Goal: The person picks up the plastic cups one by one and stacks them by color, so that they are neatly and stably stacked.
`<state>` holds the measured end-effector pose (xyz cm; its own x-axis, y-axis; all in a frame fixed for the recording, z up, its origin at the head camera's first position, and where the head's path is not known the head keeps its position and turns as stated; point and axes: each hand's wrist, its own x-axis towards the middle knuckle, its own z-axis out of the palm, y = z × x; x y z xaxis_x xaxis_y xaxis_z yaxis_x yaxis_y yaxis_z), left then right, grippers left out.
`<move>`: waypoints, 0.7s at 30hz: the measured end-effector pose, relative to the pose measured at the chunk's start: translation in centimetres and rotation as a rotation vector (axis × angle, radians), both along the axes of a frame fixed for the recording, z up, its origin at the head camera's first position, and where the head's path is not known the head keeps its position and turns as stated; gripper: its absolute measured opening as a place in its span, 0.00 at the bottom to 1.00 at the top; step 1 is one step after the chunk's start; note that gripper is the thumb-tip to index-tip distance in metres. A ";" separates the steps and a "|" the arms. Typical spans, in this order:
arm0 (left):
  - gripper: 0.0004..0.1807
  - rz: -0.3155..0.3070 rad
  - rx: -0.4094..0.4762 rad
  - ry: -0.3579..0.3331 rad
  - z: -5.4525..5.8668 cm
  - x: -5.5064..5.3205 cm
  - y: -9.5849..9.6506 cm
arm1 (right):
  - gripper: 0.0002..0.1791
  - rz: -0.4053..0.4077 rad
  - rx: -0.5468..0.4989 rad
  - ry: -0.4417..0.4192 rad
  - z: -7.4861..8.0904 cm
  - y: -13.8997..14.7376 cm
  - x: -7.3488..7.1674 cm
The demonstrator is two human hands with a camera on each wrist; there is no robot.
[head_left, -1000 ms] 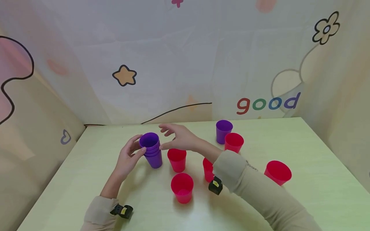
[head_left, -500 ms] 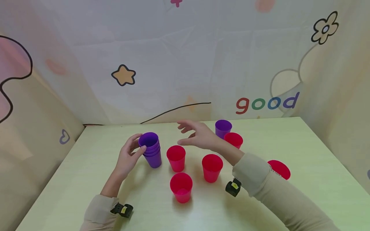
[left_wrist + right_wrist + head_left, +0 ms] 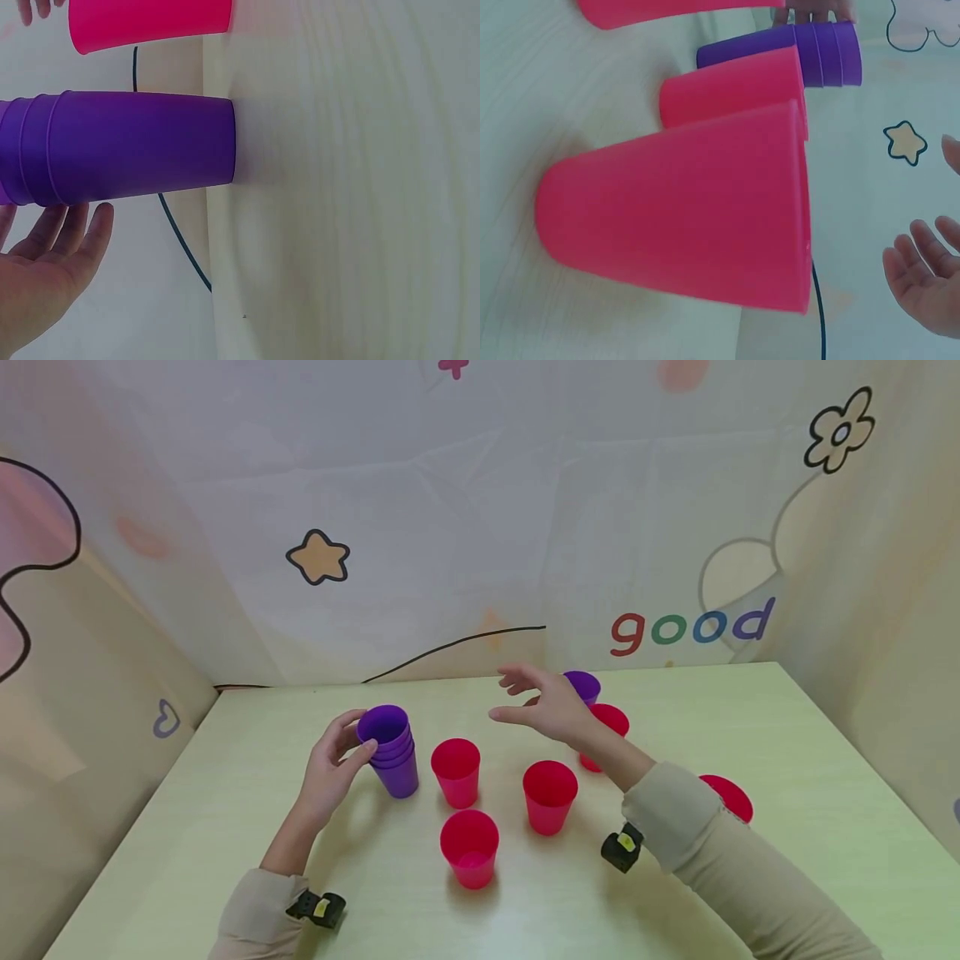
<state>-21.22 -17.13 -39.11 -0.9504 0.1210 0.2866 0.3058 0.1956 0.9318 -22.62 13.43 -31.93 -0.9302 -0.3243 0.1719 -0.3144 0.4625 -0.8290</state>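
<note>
A stack of purple cups [image 3: 396,768] stands upright on the table at the left, its nested rims showing. My left hand [image 3: 330,772] holds it near the top, thumb in front and fingers round the far side. In the left wrist view those fingertips [image 3: 99,225] lie along the stack's side. My right hand [image 3: 551,706] is in the air with its fingers apart and nothing in it. Behind it a single purple cup [image 3: 587,687] is partly hidden. My right forearm partly covers the red cup [image 3: 611,720] near that purple one.
Between my hands stand several upright red cups: one [image 3: 456,774] beside the purple stack, one [image 3: 550,799] to the right, one [image 3: 470,852] nearer me. Another red cup [image 3: 729,797] at the right is partly behind my sleeve. A printed cloth [image 3: 450,527] hangs behind the table [image 3: 187,827].
My right hand has moved right, away from the purple stack, towards the single purple cup. The red cup its arm hid is now uncovered. My left hand has stayed on the stack.
</note>
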 end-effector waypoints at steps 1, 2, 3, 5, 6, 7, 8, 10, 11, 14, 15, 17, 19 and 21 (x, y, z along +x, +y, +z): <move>0.24 0.001 0.003 0.000 0.0 0.0 0.0 | 0.33 -0.026 -0.001 0.005 -0.1 0.2 -0.1; 0.24 0.001 0.008 0.001 -0.1 0.0 0.0 | 0.33 -0.050 -0.001 0.010 -0.3 0.4 -0.2; 0.24 0.001 0.013 0.002 0.0 0.0 0.1 | 0.34 -0.073 -0.002 0.017 -0.5 0.6 -0.3; 0.24 0.002 0.021 0.006 -0.1 0.0 0.1 | 0.35 -0.115 -0.007 0.033 -0.8 0.9 -0.6; 0.24 0.001 0.025 0.007 -0.1 0.0 0.1 | 0.35 -0.132 -0.012 0.047 -1.0 1.0 -0.7; 0.24 0.000 0.028 0.008 0.0 0.1 0.2 | 0.36 -0.150 -0.016 0.057 -1.1 1.2 -0.7; 0.24 0.000 0.029 0.008 0.0 0.1 0.2 | 0.37 -0.165 -0.021 0.068 -1.2 1.3 -0.8; 0.24 0.000 0.030 0.007 0.0 0.1 0.2 | 0.38 -0.196 -0.032 0.088 -1.5 1.6 -1.0; 0.24 -0.001 0.030 0.006 0.0 0.0 0.2 | 0.38 -0.212 -0.035 0.096 -1.6 1.7 -1.1; 0.24 0.000 0.030 0.006 0.0 0.0 0.2 | 0.40 -0.260 -0.048 0.106 -1.9 2.1 -1.4; 0.23 0.001 0.030 0.007 0.0 0.0 0.2 | 0.40 -0.275 -0.047 0.107 -2.1 2.2 -1.6; 0.23 0.003 0.031 0.008 -0.1 0.0 0.2 | 0.42 -0.313 -0.038 0.108 -2.3 2.5 -1.9; 0.23 0.005 0.034 0.006 -0.1 0.0 0.2 | 0.43 -0.353 -0.027 0.115 -2.7 2.7 -2.2; 0.23 0.006 0.035 0.004 -0.1 0.0 0.2 | 0.43 -0.396 -0.019 0.133 -3.0 2.9 -2.6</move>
<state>-21.26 -16.97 -39.19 -0.9498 0.1049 0.2948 0.3089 0.1648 0.9367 -25.17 16.30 -34.90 -0.9517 0.0585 0.3014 -0.2201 0.5544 -0.8026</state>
